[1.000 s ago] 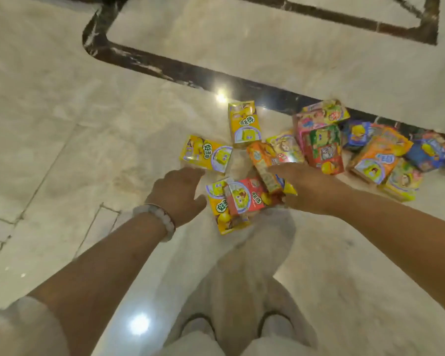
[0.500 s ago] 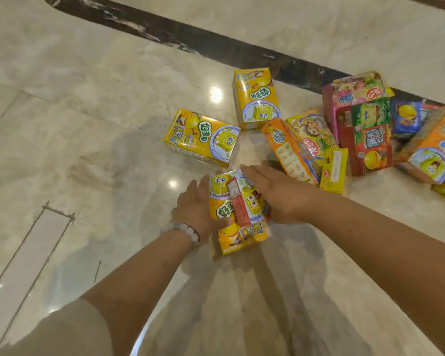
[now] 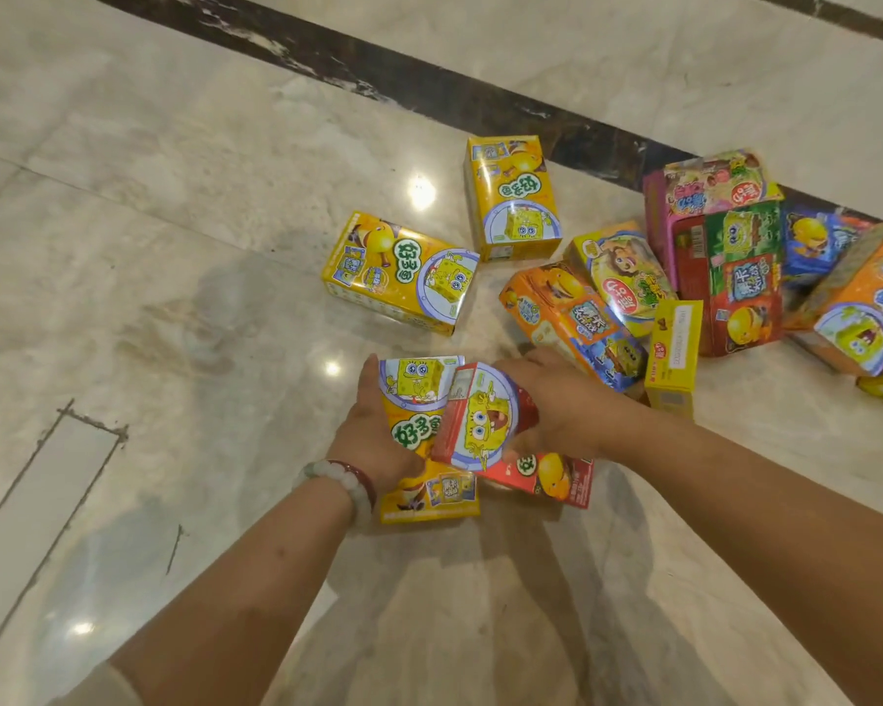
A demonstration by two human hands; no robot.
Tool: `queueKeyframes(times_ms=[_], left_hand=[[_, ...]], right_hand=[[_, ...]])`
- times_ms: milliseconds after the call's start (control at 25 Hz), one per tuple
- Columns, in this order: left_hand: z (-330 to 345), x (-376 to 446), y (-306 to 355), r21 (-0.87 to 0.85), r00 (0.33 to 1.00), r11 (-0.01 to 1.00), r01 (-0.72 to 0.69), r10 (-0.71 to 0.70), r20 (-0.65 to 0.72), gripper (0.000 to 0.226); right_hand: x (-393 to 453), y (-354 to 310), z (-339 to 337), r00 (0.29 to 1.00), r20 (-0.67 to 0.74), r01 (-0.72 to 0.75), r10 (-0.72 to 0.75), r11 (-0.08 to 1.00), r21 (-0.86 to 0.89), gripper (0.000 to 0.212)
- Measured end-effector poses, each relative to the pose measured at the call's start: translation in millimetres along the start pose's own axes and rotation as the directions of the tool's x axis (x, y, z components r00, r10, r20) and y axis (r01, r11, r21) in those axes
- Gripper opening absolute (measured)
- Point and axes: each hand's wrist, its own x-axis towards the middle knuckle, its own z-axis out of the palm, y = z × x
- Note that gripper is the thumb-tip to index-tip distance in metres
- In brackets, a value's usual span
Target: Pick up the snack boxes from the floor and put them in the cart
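Observation:
My left hand point(image 3: 373, 430) holds a yellow snack box point(image 3: 424, 440) from its left side. My right hand point(image 3: 556, 405) grips a red snack box point(image 3: 485, 420) that leans against the yellow one, thumb under it. Both boxes are just above the floor in front of me. Two more yellow boxes point(image 3: 404, 272) point(image 3: 513, 196) lie flat farther out. An orange box point(image 3: 572, 323) and a narrow yellow box point(image 3: 674, 359) lie right beside my right hand. No cart is in view.
A heap of several coloured snack boxes point(image 3: 735, 257) lies at the right on the pale marble floor point(image 3: 174, 247). A dark marble inlay strip point(image 3: 429, 89) runs diagonally behind the boxes. A floor hatch outline point(image 3: 62, 450) is at the left.
Both hands closed in on the yellow and red boxes and took hold of them. The view moved closer to the floor and the boxes.

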Motion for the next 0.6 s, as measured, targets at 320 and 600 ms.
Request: queueKeyframes(times_ms=[320,600], left_hand=[[4.1,-5.4,-5.2,-0.239,0.986,0.968,0.074,-0.107,-0.130,0.106],[-0.5,-9.9,8.9,-0.492,0.989,0.860,0.134,-0.151,0.005,0.082]], right_hand=[[2.8,8.3,36.5,0.973,-0.097,-0.074,0.210,0.680,0.730,0.052],[2.4,-12.6,49.1,0.981,-0.031,-0.025,0.193,0.280,0.960,0.045]])
